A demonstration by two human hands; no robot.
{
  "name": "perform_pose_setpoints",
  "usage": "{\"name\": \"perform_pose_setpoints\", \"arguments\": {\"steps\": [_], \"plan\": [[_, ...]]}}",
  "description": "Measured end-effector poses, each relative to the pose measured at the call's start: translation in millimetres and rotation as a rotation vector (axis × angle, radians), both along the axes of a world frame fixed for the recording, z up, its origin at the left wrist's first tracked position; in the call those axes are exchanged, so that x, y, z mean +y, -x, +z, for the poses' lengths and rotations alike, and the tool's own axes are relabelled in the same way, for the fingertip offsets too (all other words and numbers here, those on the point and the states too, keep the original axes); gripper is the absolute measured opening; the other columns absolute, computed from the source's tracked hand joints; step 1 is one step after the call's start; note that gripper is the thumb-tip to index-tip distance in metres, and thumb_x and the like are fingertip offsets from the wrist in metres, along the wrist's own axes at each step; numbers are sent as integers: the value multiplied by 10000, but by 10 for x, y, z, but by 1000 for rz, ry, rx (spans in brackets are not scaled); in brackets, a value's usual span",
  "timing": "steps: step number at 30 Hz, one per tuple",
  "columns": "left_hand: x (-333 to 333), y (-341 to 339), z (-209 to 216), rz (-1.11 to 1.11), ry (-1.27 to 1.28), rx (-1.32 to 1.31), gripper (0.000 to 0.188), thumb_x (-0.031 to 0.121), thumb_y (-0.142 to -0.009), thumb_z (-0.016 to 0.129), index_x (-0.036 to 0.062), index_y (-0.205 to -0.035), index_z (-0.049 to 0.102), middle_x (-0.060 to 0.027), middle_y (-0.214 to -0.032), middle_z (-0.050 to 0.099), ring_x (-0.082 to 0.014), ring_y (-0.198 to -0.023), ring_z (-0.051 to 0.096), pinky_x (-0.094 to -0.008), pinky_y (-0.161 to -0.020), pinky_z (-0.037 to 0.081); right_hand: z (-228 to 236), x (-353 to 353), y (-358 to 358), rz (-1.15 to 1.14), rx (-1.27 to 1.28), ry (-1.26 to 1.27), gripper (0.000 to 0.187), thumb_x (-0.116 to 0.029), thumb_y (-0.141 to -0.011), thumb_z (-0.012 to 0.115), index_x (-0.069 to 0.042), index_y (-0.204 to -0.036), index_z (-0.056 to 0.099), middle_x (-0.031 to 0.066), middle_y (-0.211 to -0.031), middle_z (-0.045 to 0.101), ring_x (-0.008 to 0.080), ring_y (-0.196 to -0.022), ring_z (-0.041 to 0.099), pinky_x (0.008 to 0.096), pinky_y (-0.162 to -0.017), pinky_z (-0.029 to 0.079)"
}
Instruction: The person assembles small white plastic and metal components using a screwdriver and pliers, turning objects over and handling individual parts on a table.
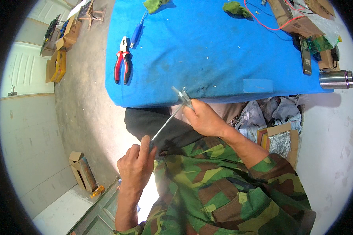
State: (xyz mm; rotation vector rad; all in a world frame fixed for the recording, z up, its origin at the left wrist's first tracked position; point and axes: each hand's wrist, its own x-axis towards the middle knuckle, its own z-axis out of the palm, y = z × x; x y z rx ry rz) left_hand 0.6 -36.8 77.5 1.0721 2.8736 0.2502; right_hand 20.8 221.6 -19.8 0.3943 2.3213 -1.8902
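My left hand (135, 166) is closed around the dark handle of a screwdriver (166, 124), its long thin shaft slanting up and to the right. The shaft's far end meets a small grey metal part (183, 97), which my right hand (207, 120) pinches at the table's near edge. Exactly where the tip touches the part is too small to tell. On the blue cloth to the left lie pliers (123, 62) with red and black handles. Just beyond them rests a blue-handled screwdriver (136, 34).
A blue cloth (208, 47) covers the table. Green rags (237, 9) lie at its far side. Along the right stand a cardboard box (296, 23), a phone-like dark device (305, 55) and a steel cup (336, 79). Below the edge, a carton (280, 143) holds many small metal pieces.
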Motion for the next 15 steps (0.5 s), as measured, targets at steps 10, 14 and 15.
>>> {"name": "perform_pose_setpoints", "arguments": {"steps": [10,14,15], "plan": [[-38,56,-546,-45,-134,115,426,103,-880,837,64,-1274,680,-73,-778,619,-210,-644,633,-358,-535,504,19,104,45,68,-228,423,381,-283,-1084,532,-46,-787,565,2,-645,527,114,-559,487,347,-506,394],[-29,58,-795,-9,-265,37,406,92,-860,843,45,-1235,696,-79,-749,570,-224,-604,589,-362,-531,478,15,93,38,46,-288,538,404,-303,-1094,531,-105,-742,515,-29,-618,476,75,-489,405,297,-426,312],[-33,58,-837,-7,-282,23,406,93,-863,840,44,-1239,694,-83,-752,573,-229,-603,590,-367,-532,479,39,95,40,44,-302,598,407,-307,-1096,531,-113,-739,499,-37,-618,462,71,-482,397,288,-415,301]]}}
